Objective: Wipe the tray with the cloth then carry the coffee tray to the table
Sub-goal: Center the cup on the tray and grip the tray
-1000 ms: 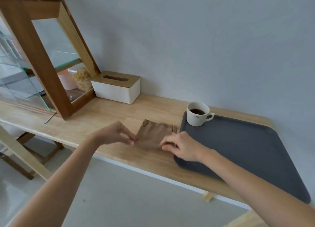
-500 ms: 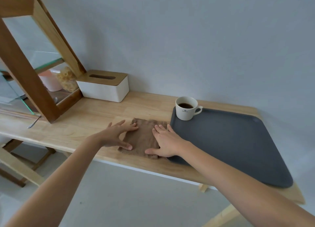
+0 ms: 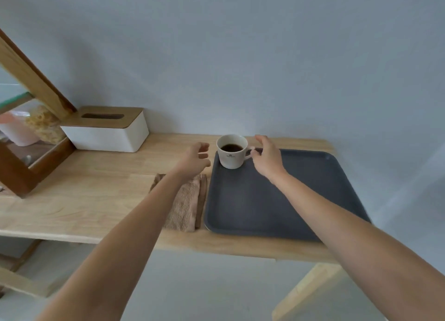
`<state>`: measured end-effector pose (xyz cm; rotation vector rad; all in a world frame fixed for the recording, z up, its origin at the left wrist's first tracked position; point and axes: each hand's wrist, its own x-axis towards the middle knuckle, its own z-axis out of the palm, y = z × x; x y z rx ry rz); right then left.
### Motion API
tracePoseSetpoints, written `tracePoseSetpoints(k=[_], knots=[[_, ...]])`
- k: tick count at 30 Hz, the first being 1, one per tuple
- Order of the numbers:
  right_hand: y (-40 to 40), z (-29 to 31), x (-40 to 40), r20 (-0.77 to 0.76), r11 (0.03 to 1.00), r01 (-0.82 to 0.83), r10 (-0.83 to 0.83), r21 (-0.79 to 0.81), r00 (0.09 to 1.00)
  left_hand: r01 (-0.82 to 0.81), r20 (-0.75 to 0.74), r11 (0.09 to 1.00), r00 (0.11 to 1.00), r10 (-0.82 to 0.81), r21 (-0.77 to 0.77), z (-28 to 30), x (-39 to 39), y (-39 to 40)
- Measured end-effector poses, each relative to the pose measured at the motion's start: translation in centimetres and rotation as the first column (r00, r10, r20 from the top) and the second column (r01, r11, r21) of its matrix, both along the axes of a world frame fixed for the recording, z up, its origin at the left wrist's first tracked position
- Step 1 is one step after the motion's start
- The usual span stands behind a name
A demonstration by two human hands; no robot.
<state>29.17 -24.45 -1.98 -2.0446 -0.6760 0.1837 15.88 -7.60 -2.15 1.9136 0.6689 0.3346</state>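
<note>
- Broadly, the wooden tabletop (image 3: 96, 200) runs along a pale wall, with a wood-and-glass cabinet (image 3: 26, 152) at its far left end and a white tissue box (image 3: 106, 132) with a wooden lid just right of it.
- Next in size, the dark grey tray (image 3: 277, 200) lies flat on the right part of the tabletop, its near edge close to the tabletop's front edge.
- Just left of the tray, the folded brown cloth (image 3: 187, 205) lies on the wood, partly hidden under the left forearm; neither hand touches it.
- On the tray's far left corner stands the white cup (image 3: 232, 152), upright and holding dark coffee well below the rim.
- Flanking the cup, the left hand (image 3: 195, 159) hovers with its grip spread and fingers curled toward the cup's wall, holding nothing; the right hand (image 3: 267, 159) is beside the handle, grip loosely spread, and whether a fingertip touches the handle I cannot tell.
- Judging the risk: if the cup is lifted off to clear the tray, a hurried or lopsided grasp could tip it and slop coffee onto the tray or the cloth.
- Likewise, carrying the tray with the cup so near one corner could unbalance it, letting the cup slide.
</note>
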Motion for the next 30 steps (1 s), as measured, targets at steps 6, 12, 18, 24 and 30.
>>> tracePoseSetpoints(k=[6, 12, 18, 24, 30], knots=[[-0.2, 0.0, 0.8, -0.095, 0.990, -0.141, 0.141, 0.005, 0.986, -0.058, 0.057, 0.997, 0.997, 0.061, -0.050, -1.5, 3.2, -1.0], [-1.7, -0.3, 1.3, -0.157, 0.995, -0.083, 0.091, 0.055, 0.983, -0.056, 0.115, 0.997, 0.991, 0.062, -0.054, -1.7, 2.8, -2.0], [-6.3, -0.5, 1.9, -0.151, 0.995, -0.049, 0.061, 0.085, 0.987, 0.014, 0.134, 0.997, 0.991, -0.004, -0.075, -2.0, 2.9, -5.4], [-11.4, -0.6, 2.5, -0.122, 0.995, -0.035, 0.046, 0.096, 0.991, 0.079, 0.167, 0.995, 0.984, -0.068, -0.059, -2.1, 3.7, -9.4], [-14.0, -0.8, 2.9, -0.120, 0.996, -0.019, 0.029, 0.082, 0.992, 0.093, 0.155, 0.995, 0.984, -0.086, -0.040, -2.2, 4.1, -11.8]])
